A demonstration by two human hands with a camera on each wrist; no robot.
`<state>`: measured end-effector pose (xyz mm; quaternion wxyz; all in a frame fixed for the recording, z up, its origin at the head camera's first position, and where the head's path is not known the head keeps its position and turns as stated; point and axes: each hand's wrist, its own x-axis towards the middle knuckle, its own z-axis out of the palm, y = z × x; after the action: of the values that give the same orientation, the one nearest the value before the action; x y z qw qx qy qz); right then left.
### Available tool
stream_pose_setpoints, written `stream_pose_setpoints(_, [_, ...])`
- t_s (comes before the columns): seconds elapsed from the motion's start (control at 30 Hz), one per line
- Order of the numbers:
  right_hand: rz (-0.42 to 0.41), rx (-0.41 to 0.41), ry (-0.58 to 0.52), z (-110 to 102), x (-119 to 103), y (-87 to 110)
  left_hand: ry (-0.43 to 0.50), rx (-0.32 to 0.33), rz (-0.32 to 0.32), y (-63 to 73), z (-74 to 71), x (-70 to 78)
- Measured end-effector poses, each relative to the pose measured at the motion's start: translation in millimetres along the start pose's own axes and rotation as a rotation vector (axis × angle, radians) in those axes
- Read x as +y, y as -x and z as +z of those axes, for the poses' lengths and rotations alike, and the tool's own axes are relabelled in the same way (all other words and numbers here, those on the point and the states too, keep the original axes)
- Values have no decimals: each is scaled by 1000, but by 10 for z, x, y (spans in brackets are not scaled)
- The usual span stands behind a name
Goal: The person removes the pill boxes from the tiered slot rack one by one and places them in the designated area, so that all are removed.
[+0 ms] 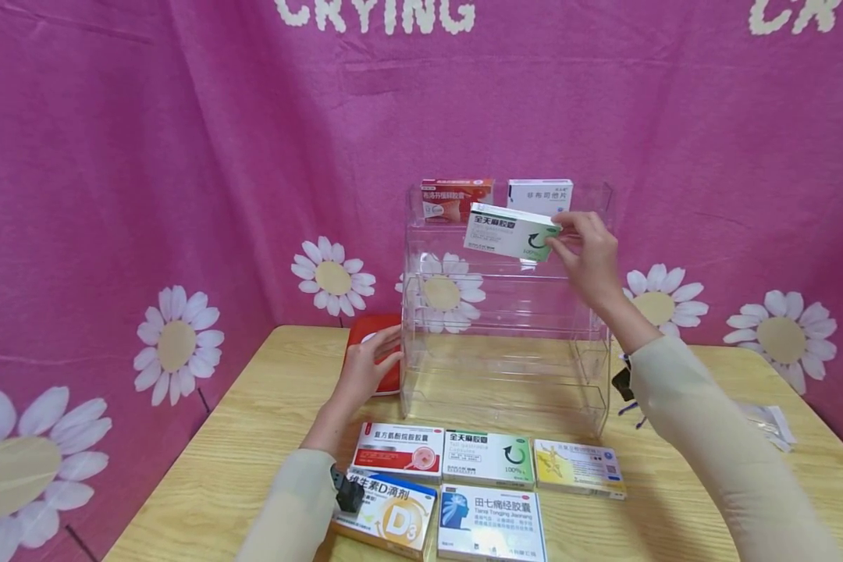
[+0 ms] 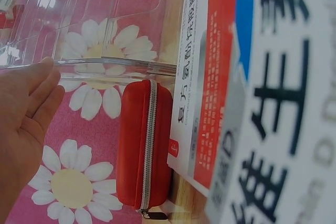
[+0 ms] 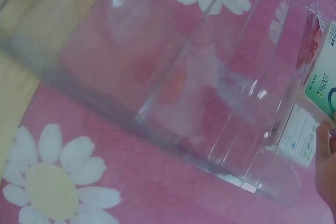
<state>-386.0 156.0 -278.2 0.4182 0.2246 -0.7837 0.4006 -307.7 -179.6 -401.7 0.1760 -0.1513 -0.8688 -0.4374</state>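
My right hand (image 1: 590,257) pinches a white and green medicine box (image 1: 509,232) by its right end, in front of the upper tiers of a clear acrylic display rack (image 1: 506,371). Behind that box, the top tier bears a red medicine box (image 1: 457,200) and a white one (image 1: 539,197). In the right wrist view the held box (image 3: 321,80) shows at the right edge, partly cut off. My left hand (image 1: 367,365) has its fingers extended, fingertips right at the rack's left side wall. The left wrist view shows the same hand (image 2: 29,114) beside the clear rim.
Before the rack lie several medicine boxes: red-white (image 1: 399,450), green-white (image 1: 488,459), yellow-white (image 1: 579,468), blue-orange vitamin D (image 1: 386,511) and blue-white (image 1: 492,523). A red zippered case (image 2: 144,145) stands left of the rack. A clear packet (image 1: 766,425) lies at the right.
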Motion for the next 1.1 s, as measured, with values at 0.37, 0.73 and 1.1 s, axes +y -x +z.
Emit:
stream_pose_setpoints(0.37, [6,-5,24,-449,106,397,3,20,6,-4,18,21])
stream_pose_setpoints(0.73, [-28,1,-66,-825,161,827,12,18,7,-1,24,20])
stream_pose_setpoints(1.1, [-105,-65,-6,-1277,343,1368,25,19,3,-8,35,13])
